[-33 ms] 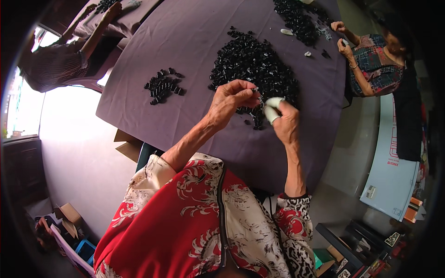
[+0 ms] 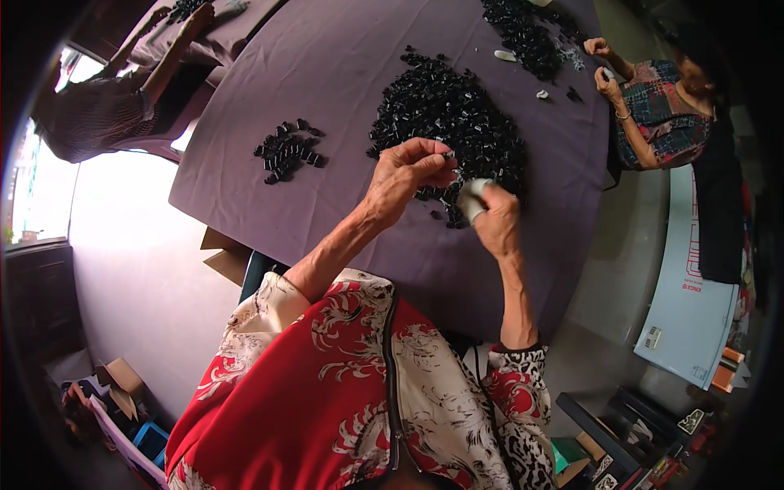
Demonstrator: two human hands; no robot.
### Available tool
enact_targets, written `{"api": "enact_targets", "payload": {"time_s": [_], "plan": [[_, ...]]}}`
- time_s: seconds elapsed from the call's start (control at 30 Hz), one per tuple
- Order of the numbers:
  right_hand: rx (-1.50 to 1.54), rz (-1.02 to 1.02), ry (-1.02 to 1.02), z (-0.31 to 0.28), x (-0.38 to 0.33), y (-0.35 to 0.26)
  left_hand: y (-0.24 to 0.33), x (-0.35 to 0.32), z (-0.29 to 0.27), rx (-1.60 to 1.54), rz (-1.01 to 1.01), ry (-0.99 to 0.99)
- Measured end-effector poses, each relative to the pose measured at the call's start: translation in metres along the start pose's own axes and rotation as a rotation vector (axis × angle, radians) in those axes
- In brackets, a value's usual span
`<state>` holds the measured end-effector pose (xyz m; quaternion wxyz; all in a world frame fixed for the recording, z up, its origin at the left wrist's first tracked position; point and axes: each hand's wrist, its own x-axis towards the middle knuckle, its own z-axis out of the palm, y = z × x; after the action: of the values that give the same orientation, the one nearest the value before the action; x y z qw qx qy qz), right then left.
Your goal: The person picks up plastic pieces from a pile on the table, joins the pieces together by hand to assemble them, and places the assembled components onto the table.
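Observation:
A large heap of small black plastic pieces lies on the purple-grey tablecloth in front of me. Over the heap's near edge, my left hand pinches one small black piece between thumb and fingertips; much of it is hidden. Just right of it and slightly nearer is my right hand, its fingers curled in and pressed together. White covers wrap its thumb and forefinger, which are smeared by motion. Whatever its fingertips hold cannot be made out. A smaller group of black pieces lies to the left.
At the far right a person works beside another black heap. A white finger cover lies near that heap. Another person is at a second table, upper left. Cardboard boxes stand on the floor at lower left.
My right hand has shifted slightly left and down, its covered fingertips drawing together. My left hand stays in place with its pinch.

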<state>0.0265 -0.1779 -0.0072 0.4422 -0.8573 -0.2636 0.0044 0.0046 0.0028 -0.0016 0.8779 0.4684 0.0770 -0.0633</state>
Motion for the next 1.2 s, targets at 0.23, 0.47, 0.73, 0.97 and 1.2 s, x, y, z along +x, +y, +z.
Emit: {"api": "enact_targets", "payload": {"time_s": [0.23, 0.47, 0.73, 0.97, 1.2], "plan": [[-0.211, 0.067, -0.074, 0.015, -0.021, 0.022, 0.010, -0.002, -0.006, 0.026, 0.055, 0.088], [-0.220, 0.052, -0.048, 0.009, -0.022, 0.023, 0.007, -0.007, -0.008, 0.057, 0.033, 0.115], [-0.216, 0.138, -0.098, 0.006, -0.030, 0.025, 0.004, -0.008, -0.004, 0.072, 0.008, 0.100], [-0.233, 0.034, -0.145, 0.007, -0.038, 0.019, 0.000, -0.007, -0.004, 0.076, 0.002, 0.085], [-0.460, -0.117, -0.165, 0.018, -0.040, 0.029, -0.006, -0.011, 0.002, 0.099, -0.009, 0.049]]}}
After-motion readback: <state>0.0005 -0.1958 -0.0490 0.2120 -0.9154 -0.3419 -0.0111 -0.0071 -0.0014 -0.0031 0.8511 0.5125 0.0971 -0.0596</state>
